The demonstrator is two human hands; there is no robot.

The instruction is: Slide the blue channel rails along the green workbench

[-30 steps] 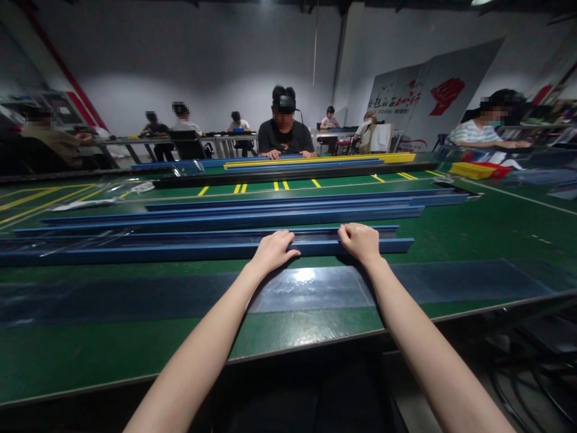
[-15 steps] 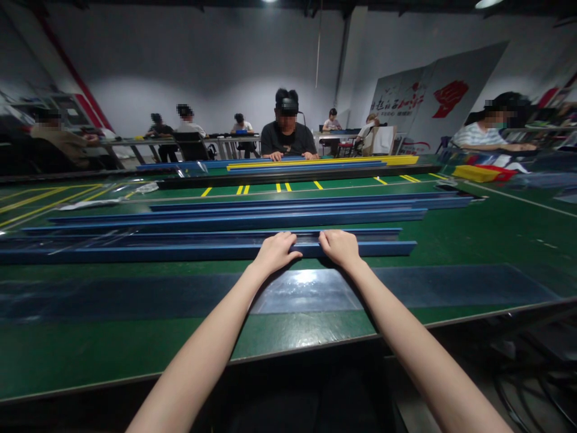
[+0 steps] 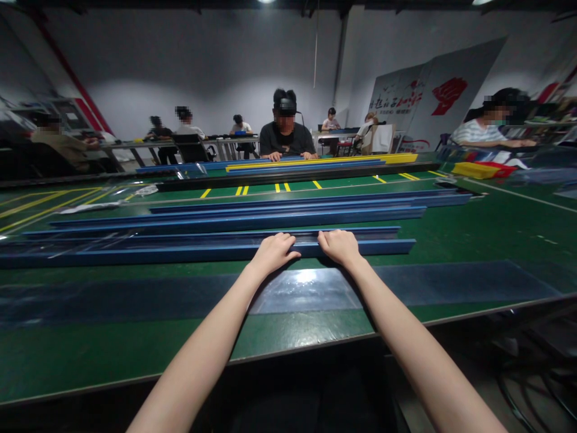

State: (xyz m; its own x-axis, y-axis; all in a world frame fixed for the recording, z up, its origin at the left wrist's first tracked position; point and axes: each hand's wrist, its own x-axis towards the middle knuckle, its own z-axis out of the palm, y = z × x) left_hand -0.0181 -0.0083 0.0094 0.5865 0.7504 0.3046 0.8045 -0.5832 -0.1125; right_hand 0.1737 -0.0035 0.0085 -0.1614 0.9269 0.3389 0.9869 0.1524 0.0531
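Observation:
Both of my hands are on the near wall of a long blue channel strip (image 3: 171, 253) that lies crosswise on the green table. My left hand (image 3: 276, 249) curls its fingers over the top edge, with the thumb pointing right along the near face. A short way to the right, my right hand (image 3: 339, 245) grips the same edge with bent fingers. The strip's right end sticks out beyond this hand. Between my forearms and under them, a clear plastic sheet (image 3: 306, 291) lies flat on the table.
Beyond the strip lie more blue channel strips (image 3: 252, 218), a black strip (image 3: 293, 175) and a yellow strip (image 3: 396, 159). A co-worker (image 3: 287, 135) sits across the table. Yellow and red trays (image 3: 473, 171) stand at the far right. The table's front edge (image 3: 311, 347) runs below my forearms.
The view has shifted very slightly. Both hands keep their places on the blue channel strip.

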